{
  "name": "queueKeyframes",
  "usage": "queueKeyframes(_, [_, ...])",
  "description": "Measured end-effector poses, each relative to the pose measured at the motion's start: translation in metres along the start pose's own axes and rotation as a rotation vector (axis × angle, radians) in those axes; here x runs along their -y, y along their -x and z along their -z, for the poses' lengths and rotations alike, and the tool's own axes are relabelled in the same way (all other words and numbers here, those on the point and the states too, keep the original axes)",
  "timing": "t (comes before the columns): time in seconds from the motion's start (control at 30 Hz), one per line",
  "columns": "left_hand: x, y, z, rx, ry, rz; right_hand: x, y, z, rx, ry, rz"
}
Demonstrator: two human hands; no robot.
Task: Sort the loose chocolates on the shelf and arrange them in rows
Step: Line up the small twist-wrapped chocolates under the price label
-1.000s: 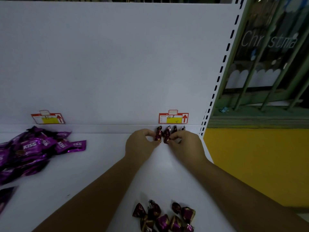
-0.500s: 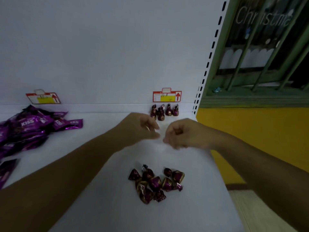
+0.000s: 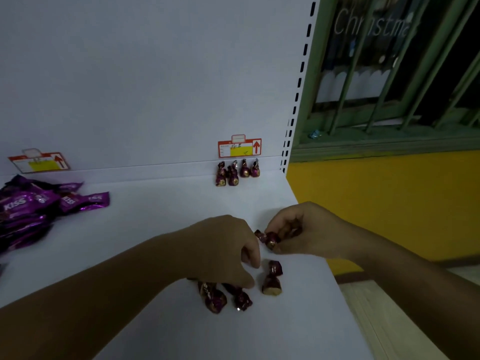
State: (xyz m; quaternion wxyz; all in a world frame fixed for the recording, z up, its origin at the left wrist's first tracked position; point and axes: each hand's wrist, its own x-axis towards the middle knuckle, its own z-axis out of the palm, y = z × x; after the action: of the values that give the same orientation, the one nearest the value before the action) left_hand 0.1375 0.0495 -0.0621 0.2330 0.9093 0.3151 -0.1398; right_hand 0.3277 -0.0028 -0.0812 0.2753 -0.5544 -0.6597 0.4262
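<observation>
Across the white shelf, right of centre, the right hand pinches a chocolate, likely bound for the row at upper centre, while the left hand curls over the loose pile, grip unclear.

I see a smooth, matt white shelf, like painted metal. The chocolates wear crinkled, glossy foil. At nine o'clock the packets gleam like plastic film. Tags at twelve o'clock look papery.
</observation>
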Motion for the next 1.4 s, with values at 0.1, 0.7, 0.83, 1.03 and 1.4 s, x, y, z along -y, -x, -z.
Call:
queueKeyframes(0.1, [-0.015, -0.002, 0.002, -0.051, 0.001, 0.015, -0.005, -0.001, -0.001, -0.064, -0.039, 0.007])
queueKeyframes(0.7, [0.028, -0.018, 0.024, -0.614, 0.745, 0.236, -0.020, -0.047, 0.024, -0.447, -0.200, -0.087])
queueKeyframes(0.83, [0.047, -0.031, 0.014, -0.773, 0.950, 0.267, -0.022, -0.080, 0.016, -0.488, 0.128, -0.076])
queueKeyframes(1.03, [0.059, -0.042, 0.005, -0.769, 1.052, 0.210, -0.022, -0.113, 0.009, -0.532, 0.303, -0.090])
queueKeyframes(1.4, [0.057, -0.045, 0.000, -0.861, 1.019, 0.132, -0.019, -0.100, 0.005, -0.353, -0.066, 0.163])
